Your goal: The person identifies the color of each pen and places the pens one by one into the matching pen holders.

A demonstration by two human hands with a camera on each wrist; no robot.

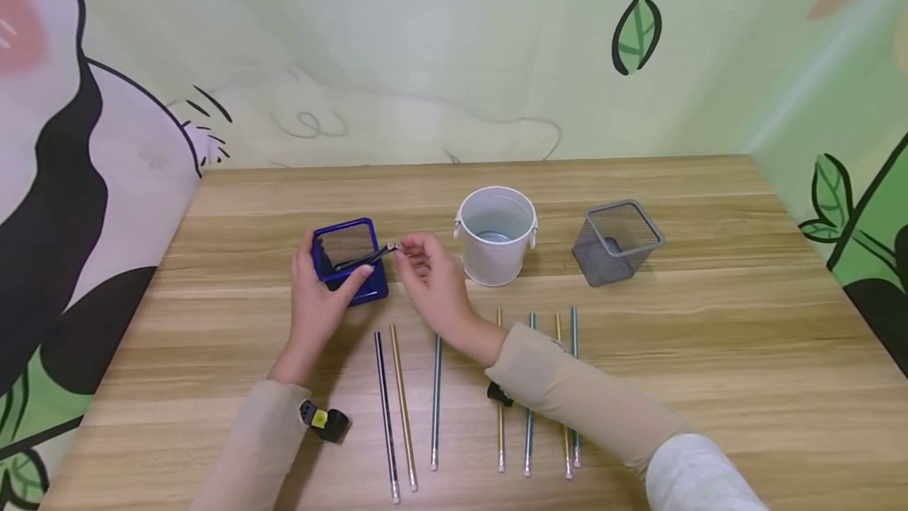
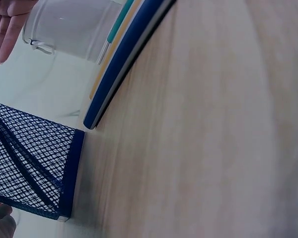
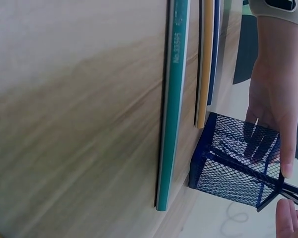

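My left hand [image 1: 315, 302] grips the blue mesh pen holder [image 1: 369, 286], its thumb on the near rim and fingers around the left side. Two dark pencils [image 1: 369, 258] lean in the holder, their eraser ends sticking out to the right. At those ends, my right hand [image 1: 440, 286] pinches a pencil between thumb and index finger. In the right wrist view the pencil shafts show through the mesh of the holder [image 3: 233, 178]; the pinched ends are out of that view. The left wrist view shows other fingers of the right hand [image 2: 10, 29] extended.
A white metal bucket [image 1: 493, 259] with side handles stands right of my right hand. Farther right is a grey mesh holder [image 1: 610, 259]. Several pencils lie on the wooden table, including a dark blue one [image 1: 386, 416], a yellow one [image 1: 403, 408] and a teal one [image 1: 436, 408].
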